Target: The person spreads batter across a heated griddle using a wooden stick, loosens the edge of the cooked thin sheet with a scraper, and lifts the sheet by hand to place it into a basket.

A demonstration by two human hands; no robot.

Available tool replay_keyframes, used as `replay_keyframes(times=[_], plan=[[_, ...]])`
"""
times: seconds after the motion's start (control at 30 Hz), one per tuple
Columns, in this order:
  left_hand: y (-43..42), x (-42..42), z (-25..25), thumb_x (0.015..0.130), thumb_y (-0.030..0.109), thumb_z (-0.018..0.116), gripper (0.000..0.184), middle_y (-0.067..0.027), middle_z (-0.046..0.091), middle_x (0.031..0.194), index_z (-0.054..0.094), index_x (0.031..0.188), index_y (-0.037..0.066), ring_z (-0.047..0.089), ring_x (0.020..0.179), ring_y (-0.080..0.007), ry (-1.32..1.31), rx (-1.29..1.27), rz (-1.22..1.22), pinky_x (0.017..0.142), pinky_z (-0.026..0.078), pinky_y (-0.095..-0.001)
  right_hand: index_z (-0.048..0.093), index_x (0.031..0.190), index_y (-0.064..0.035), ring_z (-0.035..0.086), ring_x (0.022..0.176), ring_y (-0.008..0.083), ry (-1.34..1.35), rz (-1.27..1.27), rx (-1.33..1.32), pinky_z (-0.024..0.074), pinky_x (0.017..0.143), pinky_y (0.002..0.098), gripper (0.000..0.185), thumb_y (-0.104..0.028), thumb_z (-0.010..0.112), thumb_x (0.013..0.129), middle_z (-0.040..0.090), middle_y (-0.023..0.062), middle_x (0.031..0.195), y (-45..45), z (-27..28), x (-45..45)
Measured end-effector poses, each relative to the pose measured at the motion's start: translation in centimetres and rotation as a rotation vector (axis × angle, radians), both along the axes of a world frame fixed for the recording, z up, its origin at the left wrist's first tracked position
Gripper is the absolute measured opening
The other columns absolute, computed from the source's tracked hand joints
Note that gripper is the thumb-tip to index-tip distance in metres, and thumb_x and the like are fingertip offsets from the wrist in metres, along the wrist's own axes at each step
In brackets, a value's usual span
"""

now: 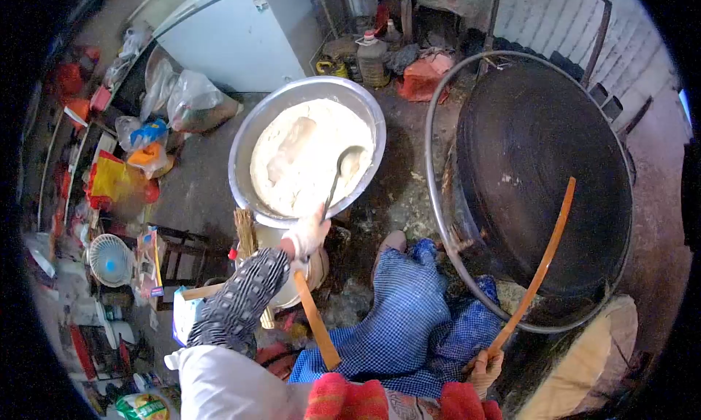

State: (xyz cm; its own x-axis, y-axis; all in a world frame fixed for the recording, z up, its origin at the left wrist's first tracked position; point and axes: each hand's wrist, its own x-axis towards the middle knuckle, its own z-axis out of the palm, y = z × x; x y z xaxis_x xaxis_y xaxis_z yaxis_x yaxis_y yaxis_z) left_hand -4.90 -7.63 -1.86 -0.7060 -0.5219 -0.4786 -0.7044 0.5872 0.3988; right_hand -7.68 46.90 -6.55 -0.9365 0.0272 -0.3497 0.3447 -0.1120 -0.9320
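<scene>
My left hand (307,236) is closed round the thin handle of a ladle (337,179). The ladle's bowl rests in a thick white batter (307,173) inside a wide metal basin (241,139). Just below this hand a flat wooden strip (317,325) slants down toward my lap; I cannot tell whether it is held. At the lower right, my right hand (485,369) is wrapped round one end of a long curved wooden strip (537,274). Its far end reaches over a large dark round pan (540,142) with a metal ring (429,168) round it.
A white bucket (288,296) stands under the basin's near side, with a straw brush (245,231) beside it. Behind stand a white chest freezer (234,44) and a plastic jug (372,58). Plastic bags (197,102) and a white basket (112,260) are to the left.
</scene>
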Motion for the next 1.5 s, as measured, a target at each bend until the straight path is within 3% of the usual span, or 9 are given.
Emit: replay_keyframes(times=[0.13, 0.27, 0.33, 0.5, 0.67, 0.87, 1.07, 1.27, 1.5], plan=[[-3.0, -6.4, -2.3, 0.097, 0.010, 0.035, 0.057, -0.0258, 0.049, 0.139, 0.019, 0.150, -0.003, 0.049, 0.128, -0.0348, -0.232, -0.674, -0.327, 0.110, 0.033, -0.0453, 0.045, 0.093, -0.0082, 0.045, 0.044, 0.0110, 0.053, 0.083, 0.312, 0.0425, 0.040, 0.0282, 0.013, -0.018, 0.054, 0.094, 0.044, 0.0001, 0.060, -1.6, 1.9, 0.9], [-3.6, -4.3, -0.5, 0.096, 0.005, 0.037, 0.061, -0.0251, 0.041, 0.146, 0.014, 0.152, 0.003, 0.046, 0.132, -0.0345, -0.440, -0.467, -0.374, 0.112, 0.032, -0.0443, 0.047, 0.093, -0.0075, 0.043, 0.042, 0.0110, 0.352, 0.134, 0.616, 0.0398, 0.039, 0.0278, 0.012, -0.017, 0.053, 0.094, 0.044, -0.0002, 0.060, -0.6, 0.5, 0.6], [-2.2, -2.1, 1.7, 0.095, 0.003, 0.037, 0.063, -0.0261, 0.047, 0.140, 0.010, 0.152, 0.002, 0.047, 0.130, -0.0352, -0.589, -0.580, -0.485, 0.110, 0.036, -0.0431, 0.047, 0.093, -0.0079, 0.043, 0.042, 0.0106, 0.094, 0.029, 0.252, 0.0390, 0.038, 0.0274, 0.009, -0.014, 0.053, 0.093, 0.045, -0.0007, 0.062, -1.6, 1.2, 0.7], [1.2, 2.8, 1.7, 0.099, 0.023, 0.050, 0.055, -0.0076, 0.057, 0.083, 0.026, 0.148, 0.016, 0.055, 0.057, -0.0178, -0.010, 0.299, 0.103, 0.047, 0.047, -0.0310, 0.046, 0.091, -0.0076, 0.044, 0.046, 0.0105, 0.104, 0.094, 0.227, 0.0395, 0.042, 0.0268, 0.014, -0.017, 0.056, 0.093, 0.045, -0.0005, 0.064, -1.6, 0.5, 0.3], [4.1, 0.8, -2.1, 0.100, 0.016, 0.052, 0.033, -0.0011, 0.045, 0.080, 0.046, 0.130, 0.025, 0.040, 0.056, -0.0074, 0.661, 1.553, 0.868, 0.042, 0.033, -0.0190, 0.046, 0.092, -0.0063, 0.046, 0.046, 0.0117, 0.013, 0.092, 0.181, 0.0417, 0.041, 0.0286, 0.014, -0.016, 0.056, 0.092, 0.048, 0.0009, 0.064, -3.4, 4.3, -0.5], [6.4, 2.4, -4.8, 0.099, 0.020, 0.055, 0.008, 0.0031, 0.040, 0.074, 0.053, 0.104, 0.016, 0.034, 0.052, -0.0028, 0.756, 2.381, 0.796, 0.040, 0.029, -0.0150, 0.045, 0.094, -0.0064, 0.048, 0.042, 0.0125, 0.051, 0.017, 0.153, 0.0422, 0.040, 0.0290, 0.013, -0.013, 0.056, 0.092, 0.049, 0.0017, 0.060, -5.1, 6.5, -0.3], [9.8, 10.3, 0.6, 0.098, 0.030, 0.056, 0.023, 0.0050, 0.045, 0.063, 0.053, 0.084, 0.013, 0.041, 0.046, -0.0045, 0.774, 1.219, 1.007, 0.037, 0.036, -0.0176, 0.048, 0.103, -0.0042, 0.054, 0.052, 0.0119, -0.035, 0.115, 0.266, 0.0452, 0.046, 0.0275, 0.012, -0.008, 0.054, 0.093, 0.055, 0.0028, 0.065, -4.1, 7.4, 0.2], [-4.4, 17.7, -2.7, 0.097, 0.018, 0.055, 0.012, -0.0003, 0.051, 0.073, 0.053, 0.093, 0.007, 0.044, 0.049, -0.0057, 0.549, 1.560, 1.089, 0.040, 0.043, -0.0201, 0.050, 0.103, -0.0076, 0.061, 0.056, 0.0169, 0.107, 0.374, 0.228, 0.0500, 0.053, 0.0340, 0.017, -0.018, 0.060, 0.093, 0.061, 0.0054, 0.067, -3.3, 4.2, 1.3], [1.8, 13.0, 11.1, 0.100, 0.027, 0.050, 0.030, -0.0023, 0.052, 0.064, 0.054, 0.088, -0.001, 0.051, 0.050, -0.0087, 0.778, 1.767, 0.981, 0.044, 0.048, -0.0213, 0.048, 0.100, -0.0023, 0.068, 0.064, 0.0207, 0.477, 0.092, 0.248, 0.0532, 0.059, 0.0334, 0.017, -0.016, 0.056, 0.096, 0.068, 0.0109, 0.073, -2.0, 10.1, -4.8]])
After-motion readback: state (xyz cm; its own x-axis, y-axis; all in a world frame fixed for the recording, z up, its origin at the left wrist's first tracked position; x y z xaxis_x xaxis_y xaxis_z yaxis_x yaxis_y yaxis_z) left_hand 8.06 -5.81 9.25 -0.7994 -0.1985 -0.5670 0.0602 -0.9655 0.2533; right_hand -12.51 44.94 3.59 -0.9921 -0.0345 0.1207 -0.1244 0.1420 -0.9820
